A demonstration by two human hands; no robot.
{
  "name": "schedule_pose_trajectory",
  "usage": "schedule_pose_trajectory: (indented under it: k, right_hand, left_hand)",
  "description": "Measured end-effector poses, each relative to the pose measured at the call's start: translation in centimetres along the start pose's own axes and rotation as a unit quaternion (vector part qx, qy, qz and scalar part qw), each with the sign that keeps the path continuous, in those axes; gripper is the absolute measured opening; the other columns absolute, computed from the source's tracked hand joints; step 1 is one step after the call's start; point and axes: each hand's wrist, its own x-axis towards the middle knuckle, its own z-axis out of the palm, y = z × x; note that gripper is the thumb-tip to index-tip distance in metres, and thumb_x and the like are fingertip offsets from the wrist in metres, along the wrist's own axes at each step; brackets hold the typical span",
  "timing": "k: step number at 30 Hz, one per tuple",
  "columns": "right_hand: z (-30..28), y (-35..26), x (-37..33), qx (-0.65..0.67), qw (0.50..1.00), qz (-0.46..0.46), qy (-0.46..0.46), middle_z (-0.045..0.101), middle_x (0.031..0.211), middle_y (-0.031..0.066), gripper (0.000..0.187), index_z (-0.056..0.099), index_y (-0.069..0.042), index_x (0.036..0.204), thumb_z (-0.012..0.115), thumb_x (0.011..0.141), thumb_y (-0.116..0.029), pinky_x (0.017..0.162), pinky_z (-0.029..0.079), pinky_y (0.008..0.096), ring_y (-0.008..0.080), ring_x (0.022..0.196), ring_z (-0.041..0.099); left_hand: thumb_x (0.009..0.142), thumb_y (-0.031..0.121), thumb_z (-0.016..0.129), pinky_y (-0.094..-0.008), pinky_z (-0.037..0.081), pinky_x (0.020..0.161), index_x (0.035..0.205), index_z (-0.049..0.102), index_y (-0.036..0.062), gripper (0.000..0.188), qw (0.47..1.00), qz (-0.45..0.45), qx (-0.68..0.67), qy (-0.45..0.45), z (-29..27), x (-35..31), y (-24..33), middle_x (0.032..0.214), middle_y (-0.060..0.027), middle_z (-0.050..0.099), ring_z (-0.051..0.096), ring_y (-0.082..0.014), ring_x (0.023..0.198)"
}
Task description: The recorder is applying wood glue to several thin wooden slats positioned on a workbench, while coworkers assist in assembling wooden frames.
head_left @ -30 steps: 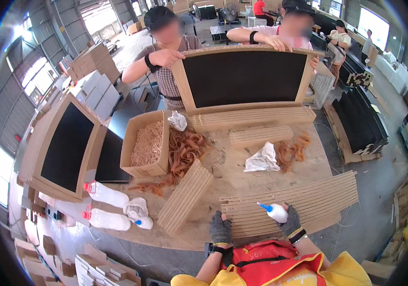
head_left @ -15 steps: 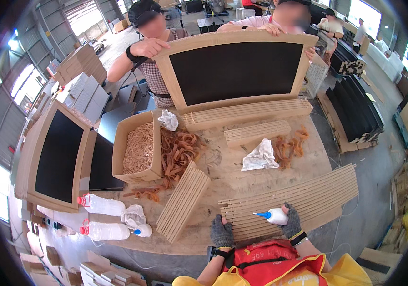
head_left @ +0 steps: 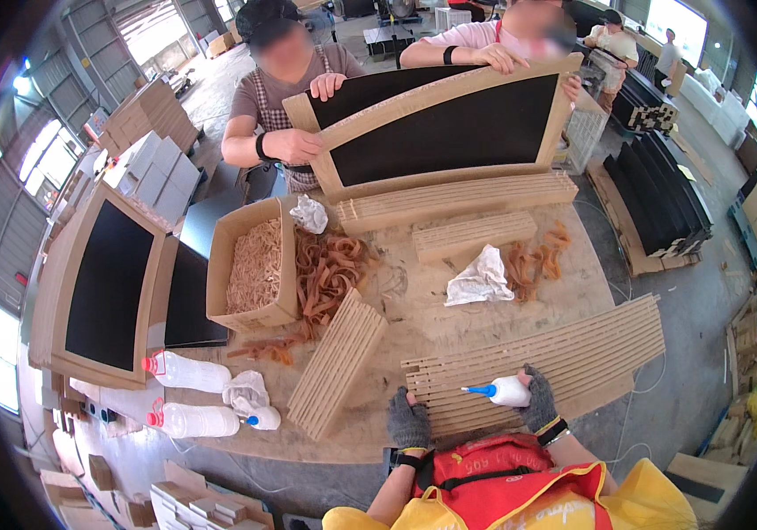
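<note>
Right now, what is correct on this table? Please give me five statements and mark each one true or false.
1. The right hand holds a white bottle. True.
2. The left hand holds a white cloth. False: it is at the left end of the long strips nearest the person.
3. Brown bands lie beside the open carton. True.
4. The red-capped bottles stand upright. False: both lie on their sides.
5. The open carton holds loose tan pieces. True.
</note>
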Motion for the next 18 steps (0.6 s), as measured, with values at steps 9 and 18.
schedule_pose_trajectory:
  k: [9, 18]
  right_hand:
    - [2.3, -0.9, -1.4, -0.062, 0.997, -0.033, 0.01, 0.059, 0.086, -0.0033, 0.02, 0.065, -0.016, 0.102, 0.07, 0.092, -0.033, 0.058, 0.051, 0.0287, 0.0111, 0.075, 0.06]
    - [1.1, -1.2, 0.1, -0.055, 0.998, -0.027, -0.022, 0.059, 0.087, -0.0045, 0.017, 0.066, -0.017, 0.1, 0.069, 0.093, -0.032, 0.056, 0.05, 0.0281, 0.0093, 0.075, 0.059]
  left_hand:
    - [0.106, 0.035, 0.047, -0.0504, 0.051, 0.093, 0.124, 0.064, -0.0015, 0.044, 1.0, -0.006, -0.015, 0.006, -0.2, -0.5, -0.5, 0.116, -0.0277, 0.068, 0.064, -0.0462, 0.109]
    - [0.106, 0.034, 0.049, -0.0501, 0.051, 0.092, 0.119, 0.065, -0.0015, 0.042, 0.999, -0.03, -0.031, 0.01, 0.2, 0.6, -0.1, 0.114, -0.0258, 0.068, 0.064, -0.0442, 0.107]
